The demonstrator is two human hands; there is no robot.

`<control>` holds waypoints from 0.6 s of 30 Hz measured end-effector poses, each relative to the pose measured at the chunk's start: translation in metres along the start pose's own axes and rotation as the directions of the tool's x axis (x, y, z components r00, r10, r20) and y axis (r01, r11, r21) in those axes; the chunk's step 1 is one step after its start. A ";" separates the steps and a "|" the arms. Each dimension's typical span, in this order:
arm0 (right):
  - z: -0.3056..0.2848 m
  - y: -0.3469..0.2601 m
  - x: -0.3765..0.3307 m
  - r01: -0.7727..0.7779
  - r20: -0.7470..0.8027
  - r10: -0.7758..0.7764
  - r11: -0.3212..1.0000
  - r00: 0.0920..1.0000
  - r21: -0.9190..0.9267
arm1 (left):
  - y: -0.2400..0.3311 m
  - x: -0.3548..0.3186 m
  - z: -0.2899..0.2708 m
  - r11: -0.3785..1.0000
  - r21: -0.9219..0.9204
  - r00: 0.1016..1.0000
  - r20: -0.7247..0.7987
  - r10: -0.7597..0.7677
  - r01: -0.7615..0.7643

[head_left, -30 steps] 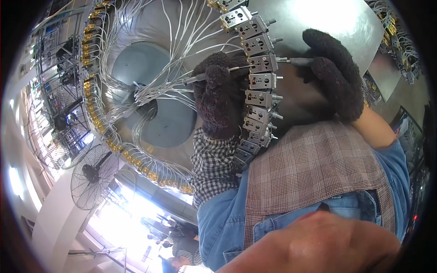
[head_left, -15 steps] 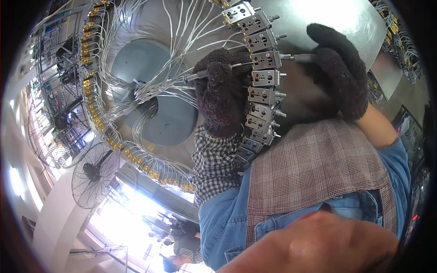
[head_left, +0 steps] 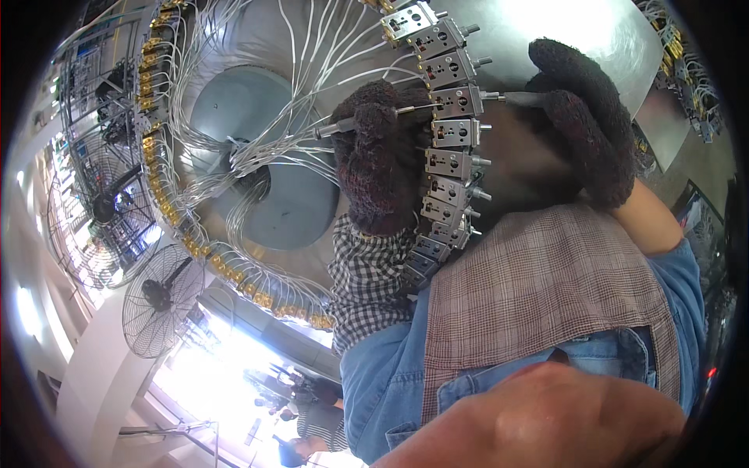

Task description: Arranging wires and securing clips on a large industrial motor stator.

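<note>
My left hand (head_left: pixel 376 168), in a dark knitted glove, is closed around a slim pen-shaped tool (head_left: pixel 335 129). Its thin metal shaft points right, with the tip at a small metal box-shaped unit (head_left: pixel 457 102) in a curved row. On that unit's other side, my gloved right hand (head_left: pixel 597 129) grips a tapered grey tool (head_left: pixel 524 99). The tool's narrow end meets or nearly meets the unit's protruding spindle; I cannot tell if they touch. More such units (head_left: pixel 447 163), each with a spindle, line the rim above and below. The right fingertips are partly hidden.
White wires (head_left: pixel 304 148) run from the units to the centre of a round metal table (head_left: pixel 538 23) with a grey disc (head_left: pixel 273 214). Gold-coloured parts (head_left: pixel 160 187) follow its left rim. A standing fan (head_left: pixel 160 300) and another person (head_left: pixel 320 421) are beyond.
My right hand has shifted slightly to the right, and more of the grey tool's side shows. My left hand and its tool have hardly moved.
</note>
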State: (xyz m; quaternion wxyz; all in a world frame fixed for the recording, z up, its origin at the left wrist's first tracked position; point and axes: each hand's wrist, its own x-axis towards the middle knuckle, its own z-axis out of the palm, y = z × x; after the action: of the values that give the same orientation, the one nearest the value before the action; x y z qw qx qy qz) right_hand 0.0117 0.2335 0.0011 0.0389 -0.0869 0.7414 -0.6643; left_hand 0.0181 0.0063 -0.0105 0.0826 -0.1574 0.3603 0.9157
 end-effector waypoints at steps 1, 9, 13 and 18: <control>0.003 -0.001 0.001 0.026 -0.031 -0.025 0.999 0.999 0.032 | 0.001 0.000 -0.001 1.000 0.011 1.000 -0.005 -0.020 0.020; -0.004 0.013 0.005 0.104 0.015 -0.104 0.962 0.995 -0.252 | -0.001 0.002 -0.002 0.999 0.028 0.999 0.017 0.036 -0.037; -0.007 0.014 0.005 0.105 0.054 -0.093 0.951 0.994 -0.292 | -0.001 0.000 -0.006 0.994 0.092 0.998 0.023 0.060 -0.062; -0.004 0.006 0.003 -0.011 0.058 0.027 0.967 0.998 -0.254 | -0.005 0.001 0.005 0.983 0.103 0.987 -0.028 0.157 -0.153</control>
State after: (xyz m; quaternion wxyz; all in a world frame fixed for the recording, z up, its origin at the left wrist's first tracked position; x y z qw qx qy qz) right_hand 0.0075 0.2372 -0.0047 0.0564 -0.1043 0.8194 -0.5608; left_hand 0.0179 0.0132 -0.0107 0.0123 -0.1409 0.4185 0.8971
